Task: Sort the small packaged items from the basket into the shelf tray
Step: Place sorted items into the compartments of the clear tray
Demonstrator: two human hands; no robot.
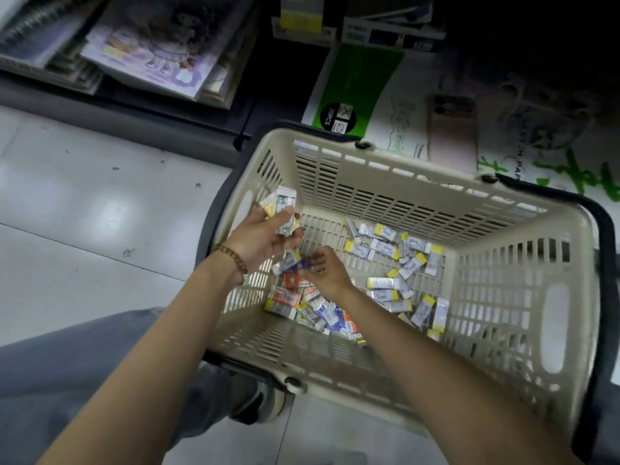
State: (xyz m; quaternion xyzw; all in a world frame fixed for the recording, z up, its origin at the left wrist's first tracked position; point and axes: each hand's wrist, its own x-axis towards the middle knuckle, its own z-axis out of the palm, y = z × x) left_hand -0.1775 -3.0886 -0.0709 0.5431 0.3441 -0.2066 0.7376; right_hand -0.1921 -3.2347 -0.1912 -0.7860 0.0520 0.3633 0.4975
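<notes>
A beige plastic basket [503,297] with dark handles stands on the floor. Several small packaged items [385,263] lie scattered over its bottom, white with yellow ends, some orange or purple. My left hand [265,236], a bead bracelet on its wrist, is raised inside the basket's left side and holds a small stack of packets [280,204] between thumb and fingers. My right hand [325,270] reaches down beside it and pinches a purple and white packet [290,263] just above the pile. No shelf tray is in view.
Behind the basket lie a green and white paper pack [355,85] and a phone [451,129]. A low shelf with notebooks [151,45] sits at the upper left. Grey floor tiles [84,213] spread to the left. My knee and shoe [261,401] are by the basket's near corner.
</notes>
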